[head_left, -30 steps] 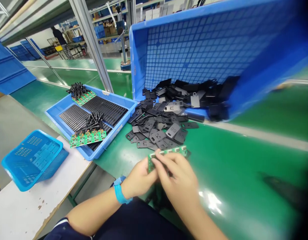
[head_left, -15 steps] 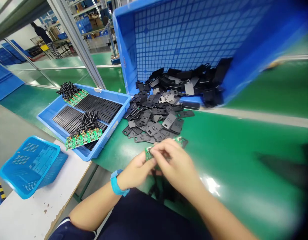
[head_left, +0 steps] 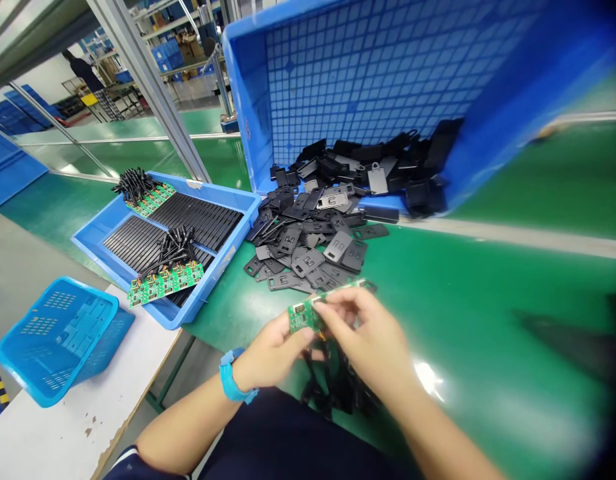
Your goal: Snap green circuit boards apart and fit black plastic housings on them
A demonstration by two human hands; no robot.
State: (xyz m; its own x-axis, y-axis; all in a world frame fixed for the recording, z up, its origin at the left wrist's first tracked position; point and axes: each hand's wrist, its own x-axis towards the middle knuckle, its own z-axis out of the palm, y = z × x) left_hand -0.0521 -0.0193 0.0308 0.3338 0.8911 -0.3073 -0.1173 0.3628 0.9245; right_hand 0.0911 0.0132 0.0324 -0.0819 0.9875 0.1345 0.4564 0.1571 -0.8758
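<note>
My left hand (head_left: 271, 353) and my right hand (head_left: 371, 340) both grip a long green circuit board strip (head_left: 308, 313) just above the green bench (head_left: 478, 313). Black cables (head_left: 338, 390) hang from the strip below my hands. The left hand pinches the strip's near end, and the right hand's fingers close on its middle. A pile of black plastic plates (head_left: 313, 240) lies right behind the strip, spilling from a tipped blue crate (head_left: 368, 73).
A blue tray (head_left: 113, 220) at the left holds black slotted racks, two green board strips (head_left: 165, 281) and bundles of black cables. A small blue basket (head_left: 58, 333) sits on a white table at the lower left. A person stands far off at the back left.
The strip has come up clear of my fingers, so more of its green face shows. My right hand shifted slightly to the right along it. The view tilted a little.
</note>
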